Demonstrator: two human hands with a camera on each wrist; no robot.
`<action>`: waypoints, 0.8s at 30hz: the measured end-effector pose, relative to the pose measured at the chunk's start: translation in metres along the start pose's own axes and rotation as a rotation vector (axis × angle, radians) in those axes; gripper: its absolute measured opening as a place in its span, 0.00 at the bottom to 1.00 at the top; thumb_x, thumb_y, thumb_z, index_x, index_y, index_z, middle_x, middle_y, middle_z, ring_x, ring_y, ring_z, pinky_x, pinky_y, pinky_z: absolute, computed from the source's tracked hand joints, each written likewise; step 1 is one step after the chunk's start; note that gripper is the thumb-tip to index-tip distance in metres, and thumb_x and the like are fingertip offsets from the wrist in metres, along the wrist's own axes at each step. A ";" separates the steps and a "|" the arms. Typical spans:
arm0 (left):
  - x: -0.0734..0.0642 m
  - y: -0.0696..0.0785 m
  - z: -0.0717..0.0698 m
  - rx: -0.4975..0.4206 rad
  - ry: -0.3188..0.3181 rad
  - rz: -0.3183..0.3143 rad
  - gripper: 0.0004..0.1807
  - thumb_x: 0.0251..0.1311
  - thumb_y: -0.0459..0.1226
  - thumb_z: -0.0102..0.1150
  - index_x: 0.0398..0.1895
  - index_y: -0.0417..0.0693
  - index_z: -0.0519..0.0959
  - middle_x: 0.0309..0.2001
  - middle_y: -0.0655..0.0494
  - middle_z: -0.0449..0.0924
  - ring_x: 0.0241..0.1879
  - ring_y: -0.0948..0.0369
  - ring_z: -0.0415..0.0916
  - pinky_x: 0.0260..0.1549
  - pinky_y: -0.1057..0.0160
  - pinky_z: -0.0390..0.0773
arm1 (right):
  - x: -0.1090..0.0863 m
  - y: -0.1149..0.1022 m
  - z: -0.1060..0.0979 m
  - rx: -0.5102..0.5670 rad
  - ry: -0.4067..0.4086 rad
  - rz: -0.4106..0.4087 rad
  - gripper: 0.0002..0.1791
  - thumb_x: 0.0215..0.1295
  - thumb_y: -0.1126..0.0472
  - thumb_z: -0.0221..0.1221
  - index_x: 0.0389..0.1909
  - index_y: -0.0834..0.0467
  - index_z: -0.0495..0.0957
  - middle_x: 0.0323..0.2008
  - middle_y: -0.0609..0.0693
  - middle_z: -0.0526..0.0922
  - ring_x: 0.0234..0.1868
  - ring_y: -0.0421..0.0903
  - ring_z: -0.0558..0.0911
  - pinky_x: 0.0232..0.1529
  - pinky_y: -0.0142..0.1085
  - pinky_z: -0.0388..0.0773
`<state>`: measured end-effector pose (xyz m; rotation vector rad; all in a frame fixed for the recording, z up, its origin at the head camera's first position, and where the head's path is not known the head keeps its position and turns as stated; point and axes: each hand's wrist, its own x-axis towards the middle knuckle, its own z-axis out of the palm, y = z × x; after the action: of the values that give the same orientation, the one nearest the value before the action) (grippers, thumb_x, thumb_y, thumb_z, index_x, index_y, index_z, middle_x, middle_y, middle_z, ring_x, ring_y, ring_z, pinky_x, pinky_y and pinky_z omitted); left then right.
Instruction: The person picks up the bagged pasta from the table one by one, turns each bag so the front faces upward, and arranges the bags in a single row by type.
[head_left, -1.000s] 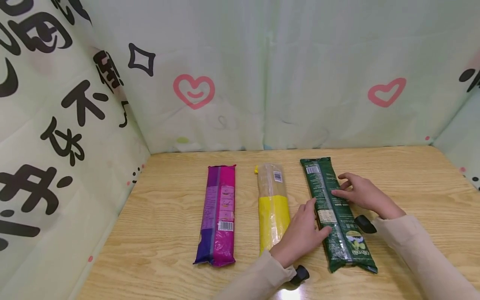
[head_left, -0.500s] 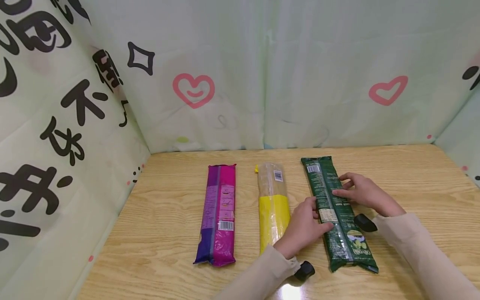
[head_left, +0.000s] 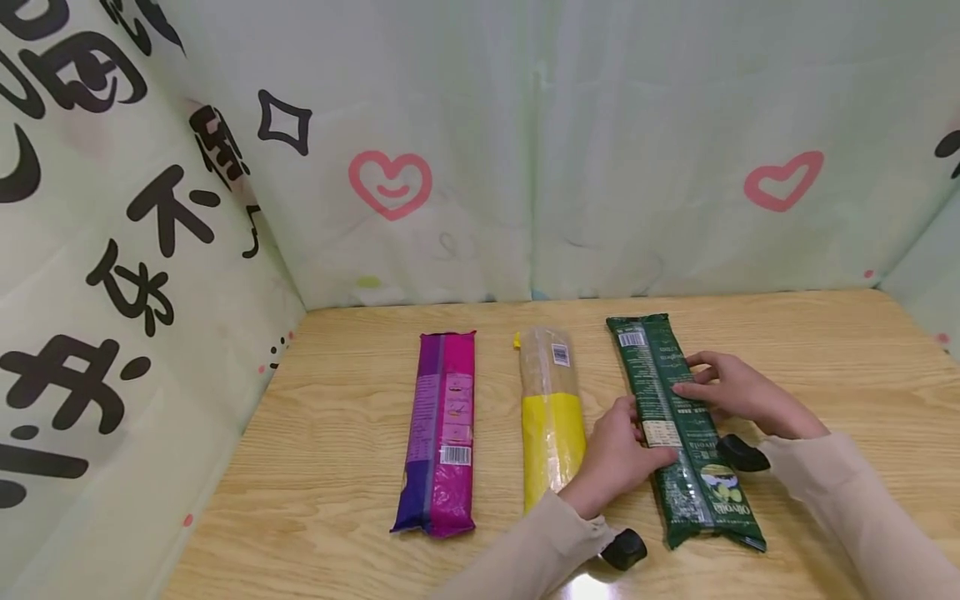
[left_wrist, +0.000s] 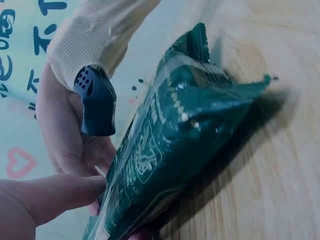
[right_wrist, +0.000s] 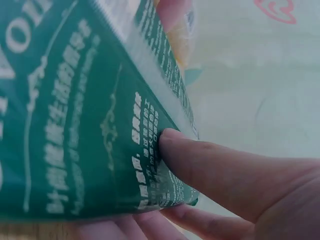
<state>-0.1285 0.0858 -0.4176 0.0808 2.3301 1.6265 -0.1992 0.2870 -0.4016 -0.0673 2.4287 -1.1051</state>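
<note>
A long green spaghetti packet [head_left: 663,417] lies at a slant on the right half of the wooden table. My left hand [head_left: 618,454] grips its left edge, thumb on top and fingertips hidden underneath. On the opposite edge my right hand [head_left: 738,392] holds it too. In the right wrist view the right thumb [right_wrist: 210,165] presses the printed face of the packet [right_wrist: 75,115], while the fingers reach below it. The left wrist view shows the left thumb [left_wrist: 65,195] against the packet [left_wrist: 155,145], whose crimped end stands near the tabletop.
Left of the green packet lies a yellow and clear packet [head_left: 551,417], partly behind the left hand. Further left is a pink and purple packet [head_left: 442,433]. A printed cloth [head_left: 525,167] hangs behind the wooden table [head_left: 337,417] and along its sides.
My left fingers have slipped under the packet's left edge and curled in, the thumb further over its top. The right hand keeps its hold. The other two packets stay put.
</note>
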 end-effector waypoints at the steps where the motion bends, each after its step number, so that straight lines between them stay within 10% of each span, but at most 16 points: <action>1: 0.000 0.000 0.000 0.007 0.006 -0.006 0.36 0.51 0.37 0.75 0.63 0.47 0.70 0.43 0.63 0.77 0.34 0.69 0.71 0.32 0.73 0.75 | -0.001 0.000 0.000 0.009 -0.003 -0.002 0.41 0.72 0.55 0.57 0.69 0.79 0.48 0.53 0.77 0.71 0.36 0.46 0.84 0.38 0.43 0.86; 24: 0.005 -0.005 0.000 -0.008 0.024 0.000 0.40 0.45 0.31 0.78 0.63 0.45 0.70 0.45 0.57 0.81 0.36 0.68 0.76 0.38 0.73 0.78 | 0.000 0.006 -0.007 0.176 -0.085 -0.017 0.39 0.74 0.57 0.54 0.71 0.76 0.46 0.47 0.60 0.80 0.38 0.46 0.84 0.38 0.42 0.85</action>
<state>-0.1321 0.0851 -0.4234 0.0600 2.3405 1.6457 -0.2013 0.2956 -0.4021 -0.0764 2.2510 -1.2928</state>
